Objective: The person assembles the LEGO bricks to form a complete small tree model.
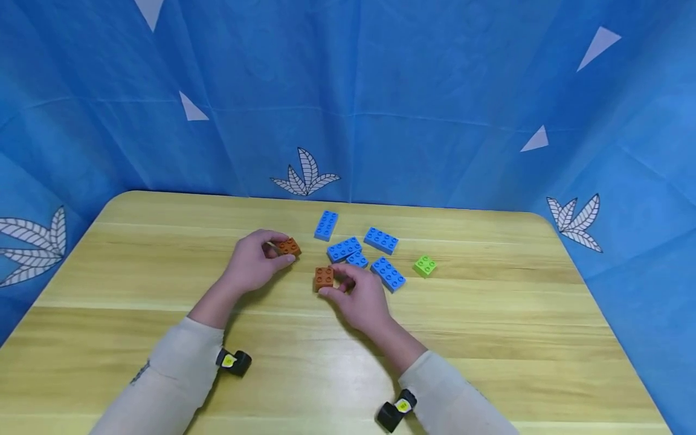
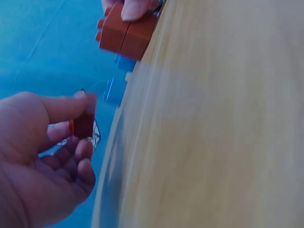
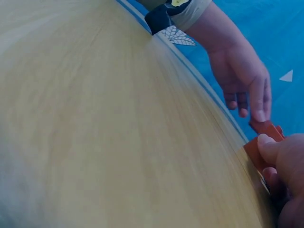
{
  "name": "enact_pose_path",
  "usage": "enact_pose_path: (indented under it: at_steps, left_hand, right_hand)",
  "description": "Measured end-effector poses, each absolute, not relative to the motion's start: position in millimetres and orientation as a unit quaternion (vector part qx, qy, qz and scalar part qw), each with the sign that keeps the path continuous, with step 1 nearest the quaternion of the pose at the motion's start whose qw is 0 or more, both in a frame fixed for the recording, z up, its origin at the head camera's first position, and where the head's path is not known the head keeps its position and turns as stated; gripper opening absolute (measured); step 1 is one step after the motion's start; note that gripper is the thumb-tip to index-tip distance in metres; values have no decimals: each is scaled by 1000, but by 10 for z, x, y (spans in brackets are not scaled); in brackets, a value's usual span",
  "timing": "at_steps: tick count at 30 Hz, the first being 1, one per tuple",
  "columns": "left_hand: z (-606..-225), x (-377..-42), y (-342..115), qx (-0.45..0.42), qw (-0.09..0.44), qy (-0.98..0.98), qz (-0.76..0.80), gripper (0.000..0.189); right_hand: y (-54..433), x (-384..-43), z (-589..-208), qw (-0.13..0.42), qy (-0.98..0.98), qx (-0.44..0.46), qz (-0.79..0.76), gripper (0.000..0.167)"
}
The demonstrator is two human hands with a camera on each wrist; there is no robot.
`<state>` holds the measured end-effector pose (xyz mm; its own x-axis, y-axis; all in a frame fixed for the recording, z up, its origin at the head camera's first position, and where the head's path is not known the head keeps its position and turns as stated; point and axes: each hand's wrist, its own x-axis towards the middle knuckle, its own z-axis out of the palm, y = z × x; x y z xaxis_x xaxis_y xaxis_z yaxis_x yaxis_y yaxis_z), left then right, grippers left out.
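Note:
Between thumb and fingers, my left hand pinches a reddish-brown toy building brick low over the wooden table. My right hand, nearer the front, grips a studded brown brick stack by its right side. Seen from the left wrist, that stack is two bricks joined one on the other, studs up. A short gap separates it from the left hand's brick. Just behind the right hand, a small blue brick is partly covered by its fingers.
Several longer blue bricks, among them an upright-lying one at the back and one beside the right hand, lie loose on the table. A green brick sits to their right. A blue curtain hangs behind the table.

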<state>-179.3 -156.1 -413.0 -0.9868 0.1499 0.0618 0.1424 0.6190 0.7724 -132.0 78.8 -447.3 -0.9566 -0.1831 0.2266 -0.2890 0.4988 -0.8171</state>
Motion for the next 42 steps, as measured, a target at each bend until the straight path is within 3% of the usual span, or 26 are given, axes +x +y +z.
enact_pose_path:
  at_steps: [15,25,42]
  left_hand:
    - [-4005,-1596,-1283,202,44,848,488,29]
    - [-3998,-1566,-1225,219,62,831,508,31]
    - [-4011,-1573,-1170,241,45,835,493,24]
  right_hand:
    - [794,-1327,-4452,56,-866,132,479,36]
    - [796,-1329,-4445,45,-866,128,481,37]
    - [805,-1330,-4439,43,-865,137,481,34]
